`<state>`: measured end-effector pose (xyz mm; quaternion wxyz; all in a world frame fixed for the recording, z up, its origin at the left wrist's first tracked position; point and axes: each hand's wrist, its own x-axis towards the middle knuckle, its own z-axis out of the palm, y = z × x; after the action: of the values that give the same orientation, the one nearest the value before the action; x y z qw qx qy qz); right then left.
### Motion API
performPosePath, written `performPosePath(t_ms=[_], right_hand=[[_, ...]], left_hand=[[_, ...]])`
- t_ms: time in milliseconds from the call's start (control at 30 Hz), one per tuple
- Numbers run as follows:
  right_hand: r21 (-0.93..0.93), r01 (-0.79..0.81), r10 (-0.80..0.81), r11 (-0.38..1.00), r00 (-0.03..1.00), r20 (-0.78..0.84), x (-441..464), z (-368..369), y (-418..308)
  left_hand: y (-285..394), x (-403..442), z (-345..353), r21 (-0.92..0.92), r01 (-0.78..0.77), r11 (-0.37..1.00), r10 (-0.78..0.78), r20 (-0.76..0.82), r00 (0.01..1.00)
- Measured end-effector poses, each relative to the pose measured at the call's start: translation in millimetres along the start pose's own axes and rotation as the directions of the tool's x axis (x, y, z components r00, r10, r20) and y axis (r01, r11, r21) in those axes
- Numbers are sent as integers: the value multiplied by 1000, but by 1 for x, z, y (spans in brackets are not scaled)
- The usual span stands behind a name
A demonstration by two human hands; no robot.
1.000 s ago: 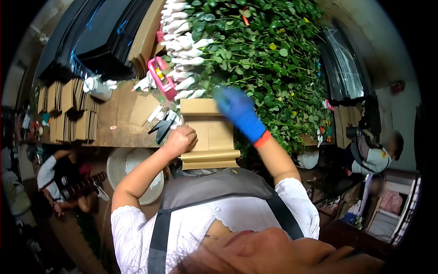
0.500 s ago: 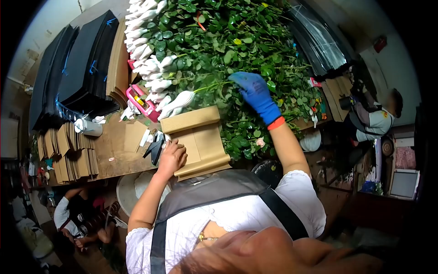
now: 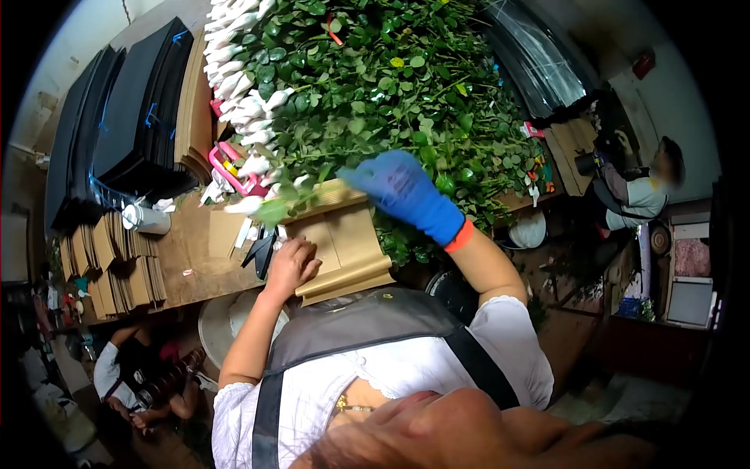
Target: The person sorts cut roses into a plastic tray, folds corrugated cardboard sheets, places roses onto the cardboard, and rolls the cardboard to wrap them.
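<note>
My left hand (image 3: pixel 292 267), bare, rests with bent fingers on the left edge of a brown paper sheet (image 3: pixel 344 241) with a ribbed cardboard strip at its far edge and a rolled near edge. My right hand (image 3: pixel 402 194), in a blue glove with an orange cuff, is closed around the stem of a rose above the strip. The rose's white-sleeved head (image 3: pixel 245 205) points left; its leaves are smeared by motion. Black scissors (image 3: pixel 259 252) lie just left of my left hand.
A large pile of leafy stems (image 3: pixel 375 102) with white-sleeved heads covers the far table. Left are a pink holder (image 3: pixel 228 170), a white roll (image 3: pixel 146 220), cardboard stacks (image 3: pixel 129 262) and black sheets (image 3: pixel 141 109). One person (image 3: pixel 641 191) is at right, another (image 3: pixel 144 375) at lower left.
My right hand has come back from over the stems toward the strip, carrying the rose leftward. The left hand remains at the paper's edge. The view has shifted since the earliest frame.
</note>
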<state>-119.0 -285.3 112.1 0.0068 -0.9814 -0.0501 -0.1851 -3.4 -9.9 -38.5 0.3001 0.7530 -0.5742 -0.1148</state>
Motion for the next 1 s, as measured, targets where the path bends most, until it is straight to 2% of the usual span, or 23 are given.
performPosePath(t_ms=[33, 67, 100, 133, 200, 233, 267, 333, 400, 433, 467, 500, 533, 567, 667, 700, 733, 800, 900, 1000], right_hand=[[5, 92, -92, 996, 996, -23, -2, 5, -11], [104, 87, -97, 991, 991, 96, -6, 5, -20], [107, 66, -90, 992, 967, 237, -12, 10, -25], [107, 48, -86, 993, 922, 377, -20, 17, -26], [92, -14, -29, 996, 892, 450, -46, 27, -18], [84, -41, -5, 996, 875, 484, -57, 31, -13], [39, -89, 48, 995, 796, 603, -66, 37, -9], [-75, -160, 156, 984, 587, 794, -81, 47, -3], [-40, -210, 148, 977, 532, 834, -99, 52, -3], [-27, -244, 150, 969, 502, 852, -107, 54, -3], [22, -302, 148, 953, 526, 837, -114, 59, -4], [71, -360, 150, 930, 550, 822, -122, 64, -4], [119, -417, 158, 901, 572, 805, -132, 70, -4], [86, -403, 161, 911, 541, 826, -143, 81, 0], [33, -487, 316, 873, 615, 723, -126, 46, 12], [118, -589, 451, 799, 718, 530, -125, 43, 16], [220, -655, 586, 722, 750, 307, -123, 43, 22], [106, -595, 602, 797, 796, -63, -116, 58, 37], [-248, -570, 587, 783, 809, -5, -135, 114, 51], [-172, -668, 686, 724, 670, 284, -133, 128, 51]], left_hand=[[0, -4, 1, 71, 13, 997, -12, -16, 1000], [-2, -5, 1, 143, 24, 989, -19, -33, 999], [4, -5, -9, -264, 219, 939, -202, 92, 975], [-1, -8, -3, -225, 125, 966, -112, 69, 991], [-3, -6, -7, -298, 239, 924, -228, 74, 971], [-7, -4, -2, -192, 126, 973, -123, 27, 992], [-10, -5, 0, -58, 53, 997, -54, -5, 999], [-4, -6, -3, -237, 195, 952, -195, 26, 981], [6, -2, -10, -338, 207, 918, -208, 34, 978], [0, -1, -7, -202, 92, 975, -93, 2, 996], [-6, -1, -4, -61, -32, 998, 31, -11, 999], [-5, -2, -3, -97, -43, 994, 44, 3, 999], [-6, -3, -2, -131, -22, 991, 28, 39, 999], [-7, -3, -2, -157, 5, 988, 7, 77, 997], [1, 4, -11, -136, 37, 990, -16, 154, 988], [4, 6, -14, -117, 37, 992, -16, 176, 984], [7, 8, -15, -157, 106, 982, -68, 228, 971], [18, 14, -19, -121, 130, 984, -95, 258, 961], [21, 17, -20, -121, 113, 986, -72, 300, 951], [16, 15, -14, -93, 95, 991, -67, 271, 960]])
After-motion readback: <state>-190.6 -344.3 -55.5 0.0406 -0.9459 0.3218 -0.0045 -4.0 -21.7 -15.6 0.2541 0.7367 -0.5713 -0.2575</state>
